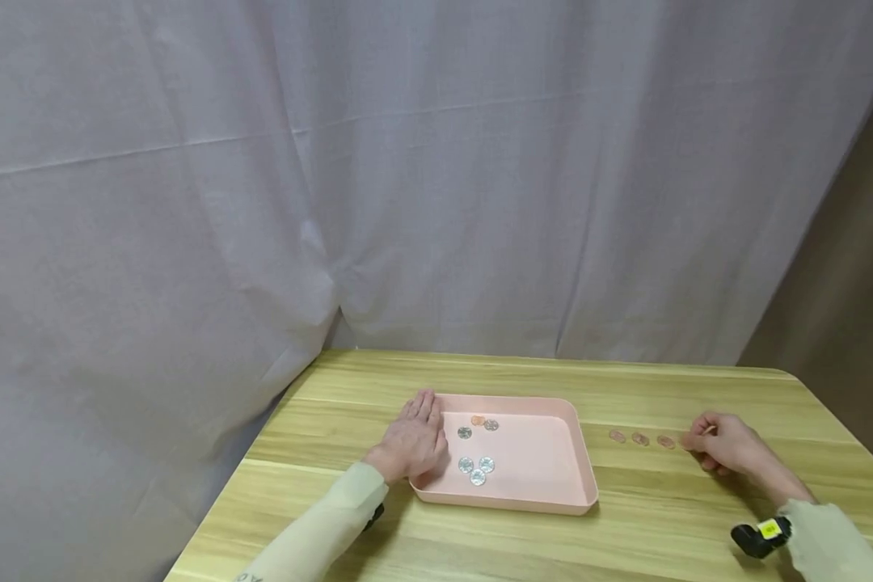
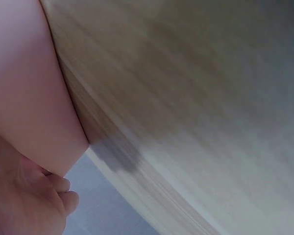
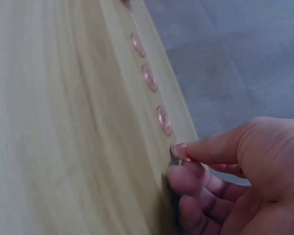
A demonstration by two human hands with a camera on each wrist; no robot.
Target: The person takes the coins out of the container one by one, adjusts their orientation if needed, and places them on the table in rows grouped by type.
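Coin (image 3: 181, 151), round, copper-coloured, pinched in right hand (image 1: 726, 444), left hand (image 1: 411, 440), fingers together, along left edge of pink rectangular tray (image 1: 534, 457)

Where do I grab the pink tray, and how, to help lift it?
Probably by the right wall of the pink tray, coming from above on the right, thumb outside and fingers inside. That thin wall stands up and looks free to pinch; the left hand is at the opposite end. Mind the copper coins lying just right of it.
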